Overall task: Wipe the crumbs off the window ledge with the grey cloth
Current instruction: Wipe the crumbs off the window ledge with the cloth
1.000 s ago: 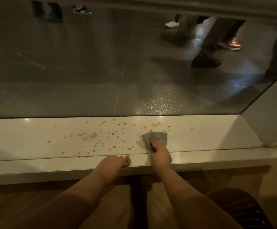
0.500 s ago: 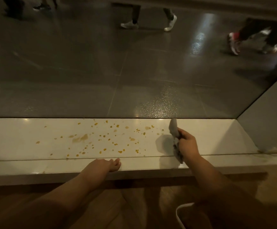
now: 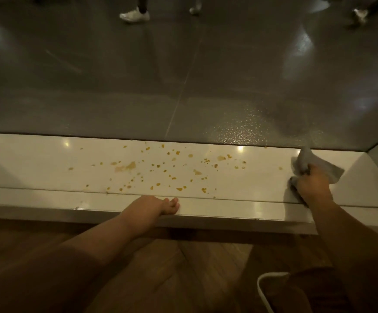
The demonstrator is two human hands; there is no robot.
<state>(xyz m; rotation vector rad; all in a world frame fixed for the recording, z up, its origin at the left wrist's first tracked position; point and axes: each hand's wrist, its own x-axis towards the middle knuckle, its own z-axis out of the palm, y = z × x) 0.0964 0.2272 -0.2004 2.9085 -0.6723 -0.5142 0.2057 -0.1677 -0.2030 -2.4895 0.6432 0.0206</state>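
Observation:
A white window ledge [image 3: 36,168] runs across the view below the glass. Several orange-yellow crumbs [image 3: 172,170] lie scattered over its middle, with a smeared patch at the left of them. My right hand [image 3: 312,188] grips the crumpled grey cloth [image 3: 314,164] near the ledge's right end, to the right of almost all the crumbs; whether the cloth touches the ledge I cannot tell. My left hand [image 3: 154,207] rests on the ledge's front lip, with its fingertips hanging over the edge and nothing in it.
The window pane [image 3: 183,75] rises straight from the ledge's back edge; people's feet pass on the dark floor beyond it. A white side wall [image 3: 368,177] closes the ledge at the right. Below lies a wooden floor [image 3: 183,267], with a white-rimmed object [image 3: 264,290] at lower right.
My right hand has carried the cloth from the crumbs' right edge further right toward the ledge's end. The left hand has stayed on the front lip.

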